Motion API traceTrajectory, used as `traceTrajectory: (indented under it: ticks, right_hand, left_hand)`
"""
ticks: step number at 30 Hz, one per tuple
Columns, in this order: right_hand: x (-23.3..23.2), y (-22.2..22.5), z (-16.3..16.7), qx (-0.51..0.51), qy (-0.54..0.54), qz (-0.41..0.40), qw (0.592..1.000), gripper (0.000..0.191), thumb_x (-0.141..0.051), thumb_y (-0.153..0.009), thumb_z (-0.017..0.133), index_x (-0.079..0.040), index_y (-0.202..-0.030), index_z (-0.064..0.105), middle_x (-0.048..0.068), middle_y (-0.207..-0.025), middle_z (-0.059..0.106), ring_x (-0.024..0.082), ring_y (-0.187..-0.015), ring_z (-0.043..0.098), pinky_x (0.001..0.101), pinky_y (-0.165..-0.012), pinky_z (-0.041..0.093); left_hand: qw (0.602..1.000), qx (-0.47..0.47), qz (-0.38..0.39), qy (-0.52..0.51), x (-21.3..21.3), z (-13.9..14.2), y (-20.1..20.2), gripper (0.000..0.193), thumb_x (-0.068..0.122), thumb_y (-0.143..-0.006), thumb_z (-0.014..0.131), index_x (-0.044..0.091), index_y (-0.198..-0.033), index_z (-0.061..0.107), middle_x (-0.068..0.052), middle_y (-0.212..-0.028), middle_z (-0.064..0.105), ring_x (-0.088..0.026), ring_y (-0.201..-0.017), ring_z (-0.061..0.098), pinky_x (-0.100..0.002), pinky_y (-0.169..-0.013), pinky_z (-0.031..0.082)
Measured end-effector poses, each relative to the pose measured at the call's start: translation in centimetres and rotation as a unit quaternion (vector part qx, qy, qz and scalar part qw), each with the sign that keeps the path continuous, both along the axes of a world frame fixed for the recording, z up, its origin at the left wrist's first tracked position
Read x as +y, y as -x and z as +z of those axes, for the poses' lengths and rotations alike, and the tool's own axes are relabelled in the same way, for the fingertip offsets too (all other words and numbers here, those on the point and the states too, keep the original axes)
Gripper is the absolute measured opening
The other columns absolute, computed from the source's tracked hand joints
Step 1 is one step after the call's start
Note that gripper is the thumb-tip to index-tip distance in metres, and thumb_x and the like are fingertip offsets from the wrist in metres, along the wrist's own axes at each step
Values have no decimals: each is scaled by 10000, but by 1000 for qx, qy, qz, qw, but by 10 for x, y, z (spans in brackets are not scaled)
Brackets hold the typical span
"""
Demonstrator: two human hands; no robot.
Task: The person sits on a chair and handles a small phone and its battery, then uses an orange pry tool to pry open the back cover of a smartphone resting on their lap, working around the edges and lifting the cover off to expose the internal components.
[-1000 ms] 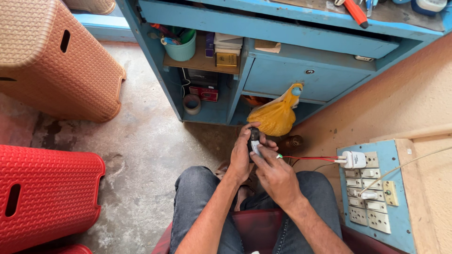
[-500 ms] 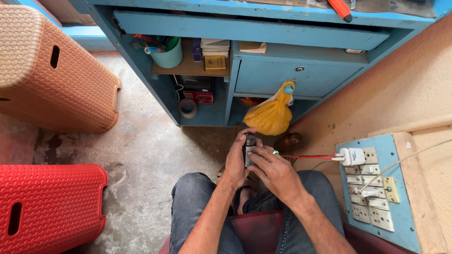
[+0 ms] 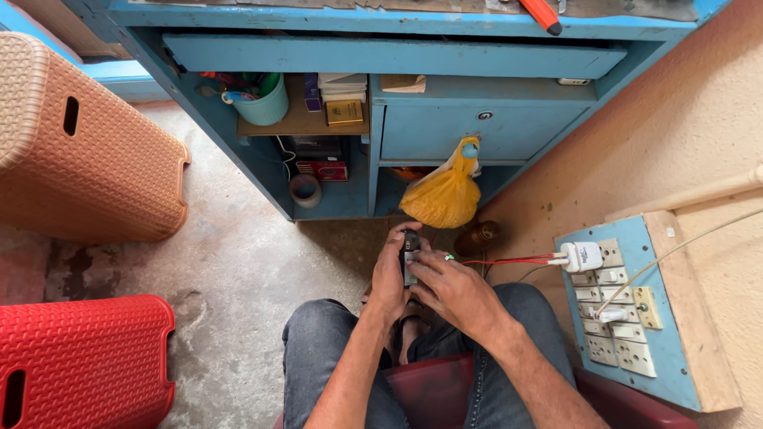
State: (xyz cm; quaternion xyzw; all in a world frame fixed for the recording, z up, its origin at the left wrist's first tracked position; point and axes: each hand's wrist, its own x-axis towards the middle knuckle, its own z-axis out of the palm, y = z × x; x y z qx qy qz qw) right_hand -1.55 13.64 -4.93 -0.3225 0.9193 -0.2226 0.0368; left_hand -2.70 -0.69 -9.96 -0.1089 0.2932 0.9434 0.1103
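Observation:
A small dark device (image 3: pixel 411 245) is held upright between both hands, low over my knees. My left hand (image 3: pixel 391 274) wraps its left side with the thumb on top. My right hand (image 3: pixel 451 287) covers its lower part, fingers pressed against its front. Thin red wires (image 3: pixel 509 260) run from near my right hand to a white plug adapter (image 3: pixel 583 256) on a blue switchboard (image 3: pixel 628 373) at the right. Most of the device is hidden by my fingers.
A blue workbench (image 3: pixel 397 56) stands ahead with a yellow bag (image 3: pixel 445 199) hanging from its drawer knob and a green cup (image 3: pixel 266 103) on a shelf. A tan plastic stool (image 3: pixel 87 151) and a red stool (image 3: pixel 79 365) sit on the concrete floor at the left.
The view has tilted slightly so the workbench sits higher in frame. Both hands stay on the device, with only small finger shifts.

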Motion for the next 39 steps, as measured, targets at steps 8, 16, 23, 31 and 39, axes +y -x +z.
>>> traceTrajectory:
  ticks: [8, 16, 23, 31, 39]
  right_hand:
    - [-15, -9, -1, -10, 20, -47, 999, 543, -82, -785, 731, -4, -1303, 587, 197, -1289, 625, 381, -1101, 670, 451, -883, 569]
    - [-9, -5, -7, 74, 126, -73, 987, 405, 37, -800, 678, -56, -1194, 698, 148, -1225, 714, 292, -1074, 720, 369, -902, 591]
    - [7, 7, -6, -250, 472, -271, 800, 304, -25, -999, 590, 24, -1297, 626, 161, -1115, 735, 200, -942, 746, 272, -829, 626]
    - [35, 31, 7, -373, 606, -265, 651, 254, -106, -1038, 595, 40, -1246, 607, 160, -1103, 720, 200, -922, 742, 261, -805, 610]
    - [39, 36, 12, -420, 648, -226, 594, 208, -99, -1057, 595, 14, -1230, 609, 156, -1085, 703, 209, -942, 735, 255, -795, 597]
  left_hand:
    - [999, 2, 8, -44, 7, 4, 0, 344, 284, -1082, 354, 82, -1329, 483, -108, -926, 589, -298, -910, 707, -421, -828, 596]
    - [998, 7, 22, -50, 2, -2, 2, 385, 279, -1114, 359, 50, -1390, 498, -113, -1034, 640, -227, -931, 683, -361, -817, 592]
    - [998, 35, 11, -50, 0, -3, 0, 486, 289, -1101, 316, 20, -1481, 455, -138, -1102, 663, -208, -962, 691, -388, -853, 627]
    - [998, 31, -7, -45, -1, -5, 1, 525, 315, -1092, 237, 11, -1493, 388, -195, -1081, 650, -296, -966, 717, -398, -796, 636]
    - [996, 53, -10, -72, -2, -13, -1, 536, 370, -1107, 270, 2, -1453, 451, -192, -1050, 688, -165, -654, 618, -256, -478, 481]
